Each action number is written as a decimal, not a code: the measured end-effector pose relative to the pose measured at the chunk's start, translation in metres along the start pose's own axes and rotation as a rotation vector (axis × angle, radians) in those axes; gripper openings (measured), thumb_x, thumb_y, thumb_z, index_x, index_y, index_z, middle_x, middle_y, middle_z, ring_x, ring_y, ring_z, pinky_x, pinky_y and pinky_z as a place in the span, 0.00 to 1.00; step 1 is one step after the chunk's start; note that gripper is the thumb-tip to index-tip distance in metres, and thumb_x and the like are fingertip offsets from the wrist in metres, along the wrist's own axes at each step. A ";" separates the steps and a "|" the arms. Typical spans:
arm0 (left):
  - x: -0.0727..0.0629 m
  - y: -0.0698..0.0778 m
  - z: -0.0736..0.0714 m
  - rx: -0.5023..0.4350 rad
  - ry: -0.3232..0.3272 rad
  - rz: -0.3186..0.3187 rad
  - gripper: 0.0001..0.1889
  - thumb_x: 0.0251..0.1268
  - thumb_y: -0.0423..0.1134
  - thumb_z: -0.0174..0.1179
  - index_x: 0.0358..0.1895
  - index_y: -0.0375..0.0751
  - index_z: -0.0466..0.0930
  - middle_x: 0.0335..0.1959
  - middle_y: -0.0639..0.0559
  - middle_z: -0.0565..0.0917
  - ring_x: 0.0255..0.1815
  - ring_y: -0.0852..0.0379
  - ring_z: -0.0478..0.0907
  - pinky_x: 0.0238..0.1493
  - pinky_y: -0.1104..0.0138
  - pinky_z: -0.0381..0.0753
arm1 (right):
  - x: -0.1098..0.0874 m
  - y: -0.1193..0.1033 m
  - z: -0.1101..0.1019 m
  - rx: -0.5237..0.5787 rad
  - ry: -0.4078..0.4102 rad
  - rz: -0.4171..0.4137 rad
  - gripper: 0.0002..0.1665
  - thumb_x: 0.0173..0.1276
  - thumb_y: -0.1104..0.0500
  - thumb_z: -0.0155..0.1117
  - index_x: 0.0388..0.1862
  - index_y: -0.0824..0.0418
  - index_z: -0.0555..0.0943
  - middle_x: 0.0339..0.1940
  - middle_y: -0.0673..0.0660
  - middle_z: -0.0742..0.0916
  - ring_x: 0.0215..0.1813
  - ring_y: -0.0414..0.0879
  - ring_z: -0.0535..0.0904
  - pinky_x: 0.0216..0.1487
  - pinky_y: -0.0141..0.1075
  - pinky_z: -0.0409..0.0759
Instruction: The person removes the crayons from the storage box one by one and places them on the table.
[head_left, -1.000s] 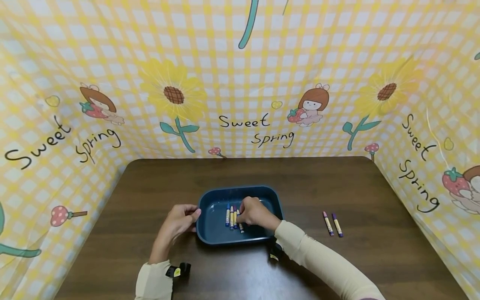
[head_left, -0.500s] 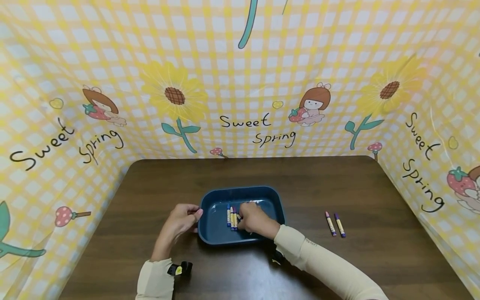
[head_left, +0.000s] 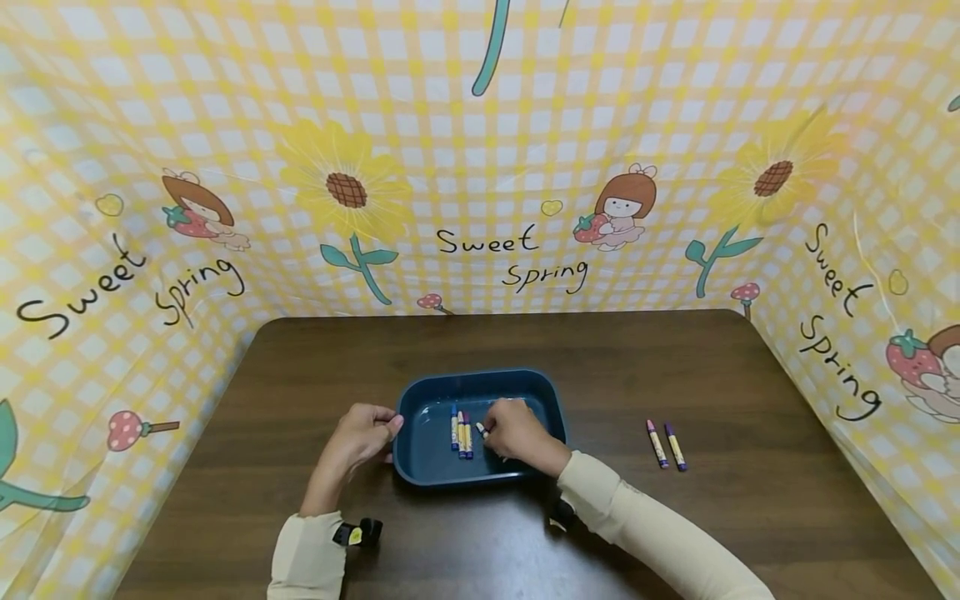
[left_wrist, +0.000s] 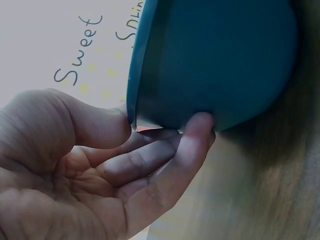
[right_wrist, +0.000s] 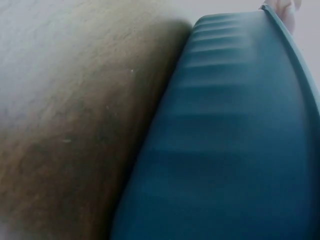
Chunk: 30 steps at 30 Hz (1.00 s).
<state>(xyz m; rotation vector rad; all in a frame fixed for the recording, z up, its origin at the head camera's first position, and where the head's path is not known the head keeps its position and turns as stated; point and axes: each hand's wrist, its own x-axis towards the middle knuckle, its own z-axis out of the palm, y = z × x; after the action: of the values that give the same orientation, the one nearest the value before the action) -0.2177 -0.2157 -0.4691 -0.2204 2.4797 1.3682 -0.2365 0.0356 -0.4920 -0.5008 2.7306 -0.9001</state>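
A dark blue tray point(head_left: 423, 483) stands on the brown table. My left hand point(head_left: 362, 437) holds its left end, thumb at the rim and fingers against the outer wall, as the left wrist view shows closely. Inside the tray, a blue-ended crayon point(head_left: 454, 428), a pale-tipped crayon point(head_left: 461, 437) and a purple-ended crayon point(head_left: 468, 437) lie side by side. Just right of them my right hand point(head_left: 517, 433) pinches another crayon point(head_left: 482, 430); only its pale end shows past the fingers. The right wrist view has just the tray's outer wall and the table, with that hand hidden.
Right of the tray, a pink-tipped crayon point(head_left: 657, 443) and a purple crayon point(head_left: 676, 447) lie on the table point(head_left: 600, 358). A yellow checked cloth point(head_left: 480, 167) rises behind the table and along both sides.
My right hand has shifted slightly right inside the tray, and the crayon in its fingers now lies apart from the row of crayons. The left hand keeps its hold on the tray's end.
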 end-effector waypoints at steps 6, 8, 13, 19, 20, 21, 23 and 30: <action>0.003 0.003 -0.001 0.029 -0.001 -0.009 0.18 0.78 0.37 0.55 0.59 0.25 0.79 0.43 0.37 0.84 0.28 0.56 0.83 0.33 0.62 0.90 | -0.001 0.007 -0.008 0.036 0.019 0.059 0.06 0.63 0.65 0.73 0.38 0.65 0.91 0.34 0.56 0.91 0.30 0.40 0.81 0.31 0.32 0.84; 0.004 0.003 -0.002 0.035 -0.003 -0.010 0.18 0.78 0.37 0.55 0.59 0.25 0.79 0.43 0.37 0.84 0.28 0.56 0.83 0.34 0.62 0.90 | -0.003 0.010 -0.010 0.064 0.040 0.066 0.07 0.63 0.64 0.73 0.39 0.64 0.91 0.36 0.56 0.91 0.32 0.40 0.81 0.32 0.31 0.84; 0.003 0.000 0.000 0.040 -0.007 -0.028 0.18 0.78 0.37 0.55 0.59 0.25 0.79 0.44 0.37 0.85 0.30 0.56 0.83 0.34 0.63 0.90 | -0.009 0.020 -0.013 0.184 0.071 0.085 0.07 0.65 0.64 0.72 0.40 0.64 0.91 0.33 0.56 0.91 0.26 0.39 0.82 0.28 0.30 0.83; 0.002 -0.004 0.000 0.025 -0.014 -0.036 0.18 0.78 0.36 0.55 0.60 0.23 0.78 0.46 0.36 0.85 0.34 0.55 0.83 0.34 0.63 0.90 | -0.012 0.022 -0.020 0.381 0.077 0.164 0.08 0.66 0.64 0.72 0.43 0.66 0.90 0.35 0.58 0.90 0.25 0.42 0.84 0.28 0.33 0.88; 0.002 -0.004 0.000 0.022 -0.015 -0.036 0.18 0.78 0.36 0.55 0.60 0.23 0.78 0.46 0.36 0.85 0.34 0.55 0.83 0.34 0.63 0.90 | -0.012 0.022 -0.021 0.410 0.083 0.170 0.09 0.65 0.64 0.72 0.43 0.66 0.90 0.36 0.58 0.91 0.25 0.42 0.85 0.29 0.34 0.88; 0.002 -0.004 0.000 0.021 -0.016 -0.035 0.18 0.78 0.36 0.55 0.60 0.23 0.78 0.46 0.36 0.85 0.34 0.55 0.83 0.34 0.63 0.90 | -0.012 0.022 -0.022 0.431 0.088 0.168 0.09 0.65 0.64 0.72 0.44 0.67 0.89 0.37 0.59 0.90 0.26 0.42 0.85 0.30 0.34 0.88; 0.002 -0.005 0.000 0.019 -0.018 -0.035 0.19 0.78 0.37 0.55 0.60 0.23 0.78 0.47 0.36 0.84 0.35 0.55 0.83 0.35 0.63 0.90 | -0.012 0.022 -0.025 0.467 0.097 0.171 0.10 0.66 0.64 0.72 0.45 0.67 0.89 0.38 0.59 0.90 0.27 0.43 0.85 0.31 0.35 0.89; 0.003 -0.002 -0.001 0.005 -0.020 -0.026 0.19 0.78 0.37 0.55 0.61 0.24 0.77 0.50 0.33 0.83 0.38 0.53 0.82 0.38 0.61 0.91 | -0.014 0.023 -0.035 0.550 0.120 0.205 0.12 0.66 0.66 0.71 0.47 0.69 0.88 0.41 0.61 0.89 0.29 0.45 0.86 0.34 0.38 0.90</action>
<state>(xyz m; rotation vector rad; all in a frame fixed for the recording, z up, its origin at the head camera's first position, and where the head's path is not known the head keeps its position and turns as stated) -0.2198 -0.2177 -0.4712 -0.2355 2.4550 1.3479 -0.2405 0.0764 -0.4769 -0.0601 2.4113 -1.5803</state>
